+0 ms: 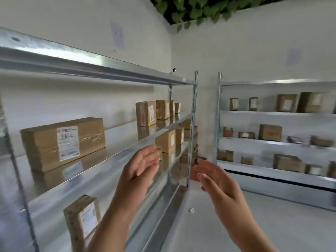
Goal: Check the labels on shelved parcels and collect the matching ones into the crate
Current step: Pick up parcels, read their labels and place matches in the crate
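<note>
**A:** Hands?

**B:** Both raised in front of the near rack (193, 110). L hand (140, 168) has its fingers straight, palm turned right, nothing in it. R hand (216, 180) is the same, loose and empty, palm turned left. They're apart and not touching each other.

**A:** Parcels?

**B:** All on shelves. The long box (45, 146) lies at the left of one shelf with its white label (67, 142) facing out; the print's too blurred to read. Further along the same shelf, by the end post, is a row of small boxes (145, 113). One shelf down are two boxes (168, 140), just past the L fingertips — can't tell if there's contact. An upright box (81, 222) stands lower still, beside the L forearm, label out.

**A:** Other side?

**B:** The far rack (219, 115) stands along the right wall with three shelves of brown parcels (270, 132), all blurred.

**A:** Anything else?

**B:** A paper sheet (117, 34) on the wall above the near rack, and leaves (190, 10) at the top.
</note>
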Demonstrator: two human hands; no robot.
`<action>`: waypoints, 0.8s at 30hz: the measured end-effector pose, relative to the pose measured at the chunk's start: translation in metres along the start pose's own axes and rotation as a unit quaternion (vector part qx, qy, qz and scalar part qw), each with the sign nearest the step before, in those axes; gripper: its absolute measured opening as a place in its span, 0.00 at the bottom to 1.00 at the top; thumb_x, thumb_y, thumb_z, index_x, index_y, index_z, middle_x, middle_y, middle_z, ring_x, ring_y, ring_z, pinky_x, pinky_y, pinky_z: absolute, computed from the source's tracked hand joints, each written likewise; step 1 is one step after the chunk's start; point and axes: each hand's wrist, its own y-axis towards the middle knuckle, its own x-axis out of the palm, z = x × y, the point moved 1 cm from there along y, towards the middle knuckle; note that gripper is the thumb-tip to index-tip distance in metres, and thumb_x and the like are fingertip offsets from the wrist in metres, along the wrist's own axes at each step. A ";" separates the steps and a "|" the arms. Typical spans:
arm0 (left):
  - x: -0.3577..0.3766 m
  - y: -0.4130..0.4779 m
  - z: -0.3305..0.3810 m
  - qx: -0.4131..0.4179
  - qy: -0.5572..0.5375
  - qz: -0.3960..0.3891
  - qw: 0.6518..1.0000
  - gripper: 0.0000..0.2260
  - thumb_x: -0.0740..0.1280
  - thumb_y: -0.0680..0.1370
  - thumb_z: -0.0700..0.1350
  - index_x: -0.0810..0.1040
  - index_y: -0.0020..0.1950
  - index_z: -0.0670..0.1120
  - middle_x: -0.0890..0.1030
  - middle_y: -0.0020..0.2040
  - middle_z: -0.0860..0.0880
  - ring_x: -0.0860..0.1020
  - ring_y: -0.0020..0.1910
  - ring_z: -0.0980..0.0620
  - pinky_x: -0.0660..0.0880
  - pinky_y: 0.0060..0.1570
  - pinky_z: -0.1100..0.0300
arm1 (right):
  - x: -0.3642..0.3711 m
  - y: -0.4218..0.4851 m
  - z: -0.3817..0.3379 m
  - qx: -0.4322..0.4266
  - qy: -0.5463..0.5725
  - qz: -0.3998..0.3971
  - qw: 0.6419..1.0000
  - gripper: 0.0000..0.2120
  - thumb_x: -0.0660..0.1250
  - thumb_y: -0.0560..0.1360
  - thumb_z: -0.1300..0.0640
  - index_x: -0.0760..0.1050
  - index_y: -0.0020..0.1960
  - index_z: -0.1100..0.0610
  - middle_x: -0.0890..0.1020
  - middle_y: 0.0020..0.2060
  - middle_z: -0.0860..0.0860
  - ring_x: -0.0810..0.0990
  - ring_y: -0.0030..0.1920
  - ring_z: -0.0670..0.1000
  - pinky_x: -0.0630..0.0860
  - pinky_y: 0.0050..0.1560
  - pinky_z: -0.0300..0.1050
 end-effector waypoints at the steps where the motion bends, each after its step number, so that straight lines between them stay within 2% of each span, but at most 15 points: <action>1: 0.015 0.015 -0.004 0.002 0.001 0.002 1.000 0.15 0.69 0.82 0.42 0.79 0.67 0.57 0.84 0.62 0.59 0.81 0.63 0.61 0.73 0.64 0.60 | -0.014 0.016 0.006 -0.002 0.003 -0.001 1.000 0.15 0.67 0.80 0.48 0.79 0.66 0.44 0.86 0.59 0.40 0.84 0.61 0.42 0.77 0.59 0.43; 3: 0.033 0.039 -0.009 0.003 0.006 0.004 1.000 0.16 0.67 0.83 0.40 0.78 0.67 0.56 0.84 0.62 0.60 0.81 0.63 0.62 0.73 0.62 0.63 | -0.029 0.047 0.016 -0.004 0.007 -0.001 1.000 0.14 0.67 0.82 0.54 0.79 0.66 0.45 0.86 0.59 0.41 0.84 0.62 0.43 0.78 0.60 0.43; 5: 0.048 0.068 -0.021 0.009 0.014 0.004 1.000 0.17 0.67 0.83 0.39 0.78 0.67 0.57 0.84 0.62 0.59 0.81 0.63 0.62 0.73 0.62 0.64 | -0.038 0.080 0.029 -0.007 0.012 -0.007 1.000 0.15 0.67 0.82 0.55 0.78 0.67 0.46 0.86 0.60 0.41 0.83 0.62 0.42 0.79 0.61 0.43; 8: 0.058 0.115 -0.041 0.013 0.026 0.010 1.000 0.17 0.66 0.83 0.39 0.78 0.67 0.57 0.84 0.63 0.58 0.80 0.63 0.61 0.75 0.59 0.66 | -0.040 0.132 0.048 -0.009 0.021 -0.017 1.000 0.16 0.68 0.79 0.49 0.78 0.66 0.45 0.86 0.58 0.38 0.84 0.59 0.39 0.80 0.56 0.37; 10: 0.060 0.154 -0.062 0.019 0.028 0.022 0.999 0.17 0.66 0.83 0.39 0.78 0.66 0.58 0.83 0.63 0.58 0.80 0.63 0.61 0.77 0.56 0.69 | -0.038 0.172 0.065 -0.021 0.014 -0.020 0.999 0.21 0.68 0.75 0.45 0.78 0.67 0.46 0.86 0.58 0.39 0.83 0.59 0.38 0.80 0.59 0.39; 12: 0.060 0.194 -0.083 0.023 0.019 0.038 0.999 0.17 0.67 0.82 0.39 0.78 0.66 0.57 0.83 0.63 0.58 0.81 0.62 0.62 0.77 0.52 0.73 | -0.032 0.218 0.083 -0.028 0.001 -0.033 0.999 0.19 0.69 0.79 0.49 0.78 0.69 0.48 0.86 0.58 0.37 0.83 0.59 0.37 0.78 0.61 0.39; 14: 0.059 0.240 -0.104 0.026 0.010 0.057 0.998 0.16 0.67 0.82 0.39 0.79 0.66 0.57 0.84 0.61 0.59 0.81 0.59 0.64 0.77 0.49 0.75 | -0.021 0.270 0.100 -0.032 -0.014 -0.055 0.998 0.15 0.67 0.83 0.55 0.77 0.69 0.47 0.86 0.56 0.35 0.83 0.57 0.35 0.79 0.57 0.35; 16: 0.056 0.284 -0.123 0.020 0.006 0.071 0.997 0.16 0.68 0.82 0.40 0.79 0.65 0.58 0.84 0.59 0.61 0.81 0.56 0.67 0.76 0.48 0.75 | -0.008 0.323 0.116 -0.035 -0.037 -0.074 0.996 0.17 0.66 0.84 0.55 0.75 0.71 0.46 0.85 0.59 0.36 0.82 0.60 0.34 0.78 0.57 0.31; 18: 0.052 0.325 -0.137 0.014 0.012 0.083 0.996 0.15 0.67 0.83 0.42 0.78 0.65 0.60 0.83 0.59 0.63 0.81 0.55 0.70 0.75 0.48 0.74 | 0.005 0.369 0.128 -0.043 -0.054 -0.091 0.993 0.18 0.66 0.84 0.53 0.74 0.73 0.46 0.83 0.63 0.39 0.80 0.63 0.36 0.78 0.57 0.30; 20: 0.045 0.368 -0.154 0.009 0.027 0.103 0.994 0.15 0.67 0.83 0.43 0.78 0.65 0.62 0.82 0.60 0.65 0.80 0.56 0.70 0.75 0.52 0.69 | 0.017 0.415 0.143 -0.049 -0.055 -0.103 0.992 0.19 0.66 0.83 0.52 0.73 0.74 0.44 0.82 0.64 0.38 0.80 0.63 0.35 0.78 0.55 0.29; 22: 0.038 0.408 -0.170 0.002 0.040 0.126 0.991 0.15 0.67 0.83 0.44 0.78 0.64 0.64 0.81 0.62 0.64 0.78 0.59 0.67 0.74 0.60 0.61 | 0.026 0.457 0.160 -0.045 -0.043 -0.114 0.992 0.19 0.67 0.83 0.51 0.73 0.73 0.44 0.82 0.64 0.39 0.80 0.63 0.37 0.78 0.60 0.34; 24: 0.034 0.442 -0.185 -0.002 0.051 0.141 0.989 0.15 0.67 0.83 0.44 0.77 0.63 0.65 0.81 0.64 0.63 0.77 0.63 0.64 0.73 0.61 0.60 | 0.033 0.496 0.180 -0.047 -0.042 -0.129 0.990 0.19 0.67 0.83 0.51 0.73 0.74 0.44 0.81 0.65 0.40 0.80 0.64 0.39 0.77 0.67 0.41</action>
